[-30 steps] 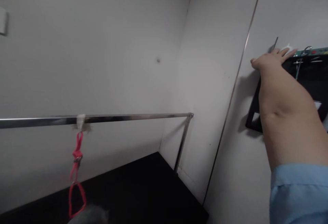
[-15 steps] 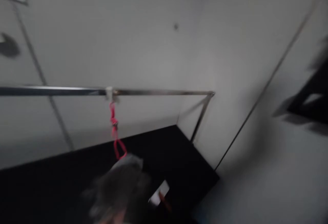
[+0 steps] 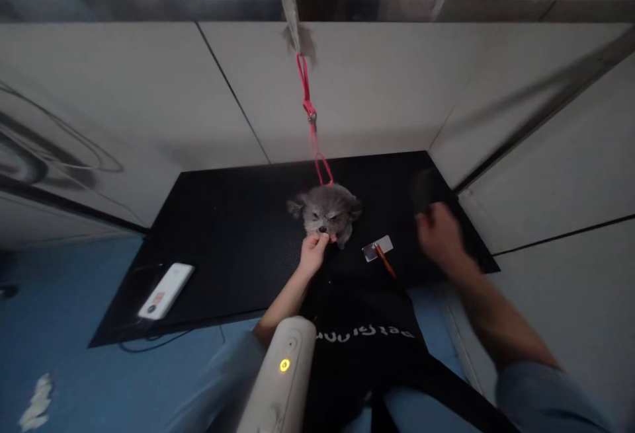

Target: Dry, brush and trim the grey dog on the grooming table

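A small grey dog [image 3: 327, 211] stands on a black table [image 3: 238, 235], tied by a red leash [image 3: 310, 116] to a metal bar [image 3: 149, 6] overhead. My left hand [image 3: 313, 253] is closed in a pinch under the dog's chin, holding its muzzle. My right hand [image 3: 439, 235] is blurred by motion to the right of the dog, above the table, and seems to carry a dark object [image 3: 423, 190]; its fingers are smeared. A slicker brush [image 3: 380, 251] with an orange handle lies on the table between my hands.
A white device [image 3: 166, 291] with a cable lies at the table's near left. A white cylindrical unit [image 3: 280, 380] with a lit yellow dot hangs at my chest over a black apron [image 3: 367, 337]. White walls close the table's back and right. The floor [image 3: 59, 314] is blue.
The view swung down from the wall and bar to the table. My right hand left the black rack on the right wall and came down beside the dog. My left hand now holds the dog's muzzle.
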Available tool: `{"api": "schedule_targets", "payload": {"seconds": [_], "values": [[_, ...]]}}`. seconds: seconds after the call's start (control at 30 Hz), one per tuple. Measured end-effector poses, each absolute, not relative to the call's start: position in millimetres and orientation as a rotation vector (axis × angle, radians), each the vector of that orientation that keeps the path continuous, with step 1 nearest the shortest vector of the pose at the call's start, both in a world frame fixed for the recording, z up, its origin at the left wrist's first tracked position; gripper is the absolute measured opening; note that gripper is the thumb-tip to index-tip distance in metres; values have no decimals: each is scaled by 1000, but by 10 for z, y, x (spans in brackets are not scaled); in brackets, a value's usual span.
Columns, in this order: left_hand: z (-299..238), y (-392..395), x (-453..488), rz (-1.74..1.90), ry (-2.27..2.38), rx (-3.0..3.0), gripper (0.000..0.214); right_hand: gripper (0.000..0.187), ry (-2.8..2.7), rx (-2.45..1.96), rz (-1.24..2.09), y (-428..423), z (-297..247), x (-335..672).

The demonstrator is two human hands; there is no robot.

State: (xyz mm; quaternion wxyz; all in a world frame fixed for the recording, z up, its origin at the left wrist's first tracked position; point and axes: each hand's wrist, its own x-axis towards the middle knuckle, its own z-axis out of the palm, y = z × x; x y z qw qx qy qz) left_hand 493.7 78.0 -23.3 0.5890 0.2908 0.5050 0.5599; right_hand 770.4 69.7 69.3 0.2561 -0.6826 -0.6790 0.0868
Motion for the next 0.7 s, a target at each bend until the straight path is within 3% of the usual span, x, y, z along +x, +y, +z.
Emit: {"api": "schedule_targets", "payload": {"seconds": [0.2, 0.4, 0.7], "values": [[-251, 838, 4916, 1429, 1162, 811, 35, 26, -2067, -1361, 152, 657, 85, 6649], [-344, 785, 4695, 1390, 1186, 994, 46, 28, -1877, -1366, -46, 657, -73, 6471], [-405, 689, 4661, 1286, 1237, 1073, 51, 27, -2069, -1432, 1, 524, -4, 6507]]}}
